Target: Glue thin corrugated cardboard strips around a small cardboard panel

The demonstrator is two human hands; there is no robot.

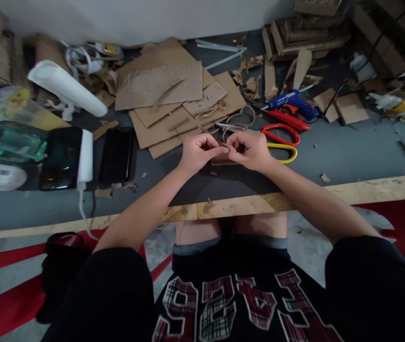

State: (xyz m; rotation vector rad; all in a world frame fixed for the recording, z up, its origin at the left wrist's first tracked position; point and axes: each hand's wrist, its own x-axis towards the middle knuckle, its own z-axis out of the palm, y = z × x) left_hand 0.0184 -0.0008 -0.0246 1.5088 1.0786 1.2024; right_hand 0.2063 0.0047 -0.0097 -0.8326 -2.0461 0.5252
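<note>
My left hand [198,151] and my right hand [250,148] meet close above the bench, each with thumb and forefinger pinched. Between the fingertips is a small brown end of what looks like a thin corrugated cardboard strip [247,114]; its ridged, cord-like length curls up behind my hands. The fingers partly hide the held part. Scissors [296,137] with one red and one yellow handle lie behind and beside my right hand, blades partly covered. A small brown cardboard piece [221,162] sits beneath my hands.
Stacked cardboard sheets [159,88] lie behind my left hand. A blue glue gun [298,102] and a red cutter [289,120] are at right. A black phone [117,154], a white power bank [85,156] and bottles stand left. The bench's wooden edge [223,207] runs before me.
</note>
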